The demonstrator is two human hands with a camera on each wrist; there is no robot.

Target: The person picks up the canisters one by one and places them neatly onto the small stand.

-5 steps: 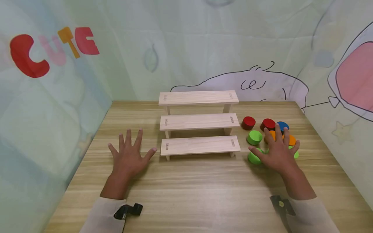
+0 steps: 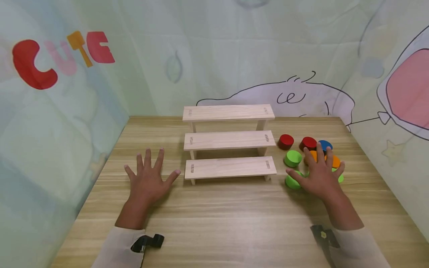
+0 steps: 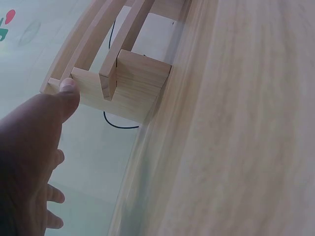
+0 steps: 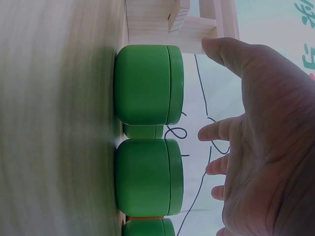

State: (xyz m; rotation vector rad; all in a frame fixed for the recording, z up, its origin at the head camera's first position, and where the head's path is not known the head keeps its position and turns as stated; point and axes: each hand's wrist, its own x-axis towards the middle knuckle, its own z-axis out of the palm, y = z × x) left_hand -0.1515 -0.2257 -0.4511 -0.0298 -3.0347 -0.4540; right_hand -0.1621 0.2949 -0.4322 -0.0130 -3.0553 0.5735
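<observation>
A three-tier wooden rack (image 2: 229, 167) stands at the middle of the table. Left of it, my left hand (image 2: 147, 186) is held with fingers spread and holds nothing; the left wrist view shows its thumb in front of the rack's side. On the right, my right hand (image 2: 322, 180) spreads its fingers above a group of small round pieces, partly hiding them. Visible there are a green piece (image 2: 293, 158), red pieces (image 2: 286, 142), a blue piece (image 2: 325, 145) and orange pieces. In the right wrist view, green pieces (image 4: 147, 84) stand beside the palm, with a gap between.
The wood-grain table (image 2: 231, 223) reaches to printed cloth walls (image 2: 151, 67) at the back and sides. Black straps with small fittings (image 2: 147, 243) sit on both sleeve cuffs.
</observation>
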